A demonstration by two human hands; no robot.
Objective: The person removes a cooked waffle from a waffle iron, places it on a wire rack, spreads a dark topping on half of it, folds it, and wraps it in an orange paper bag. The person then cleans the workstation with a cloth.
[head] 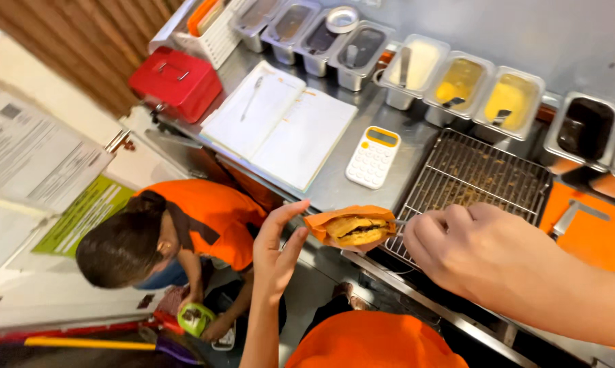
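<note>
At the bottom centre of the frame, the wearer's orange cloth top (372,344) fills the near edge, cut off below. Just above it, the left hand (277,252) rises open, fingers loosely spread and slightly curled, its thumb tip touching the left corner of a folded orange paper wrapper (348,219) that holds a flat, golden-brown toasted sandwich (356,230) with a dark filling. The right hand (461,249), entering from the lower right, is pinched closed near the wrapper's right end around something thin and metallic; what it grips is too small to make out. The sandwich sits at centre frame, above the edge of a brushed steel counter (335,184).

At lower left, a co-worker in an orange shirt (208,218) crouches, holding a small round green container (195,318); the lower body is hidden.

Behind the right hand lies a crumb-strewn wire grill rack (478,174), partly covered by the knuckles. Left of it rest a white and yellow calculator (373,157) and an open lined notebook (280,123) with a pen on it. A glossy red metal cash box (176,82) stands at upper left.

Along the top runs a row of rectangular steel tubs (457,85) holding white, yellow and dark brown sauces; the rightmost is cut off by the frame.
</note>
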